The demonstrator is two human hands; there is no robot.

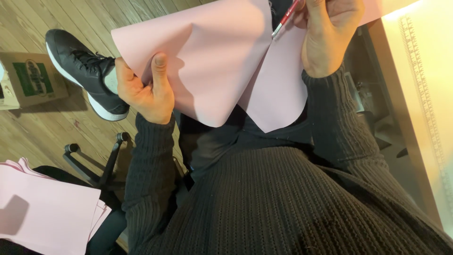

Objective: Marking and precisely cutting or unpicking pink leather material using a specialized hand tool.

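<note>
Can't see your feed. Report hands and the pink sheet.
Left hand pinching pink sheet at its edge. Right hand working red-handled scissors, blade tip at the sheet. Spare pink sheets lower left. Nothing blocking.

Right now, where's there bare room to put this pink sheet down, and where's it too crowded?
Bare wood floor shows between the cardboard box, the black shoe and the chair base. The lit desk at right looks bare beside its ruler strip. The lap is crowded: left hand and right hand hold the pink sheet; a pink stack fills lower left.
</note>
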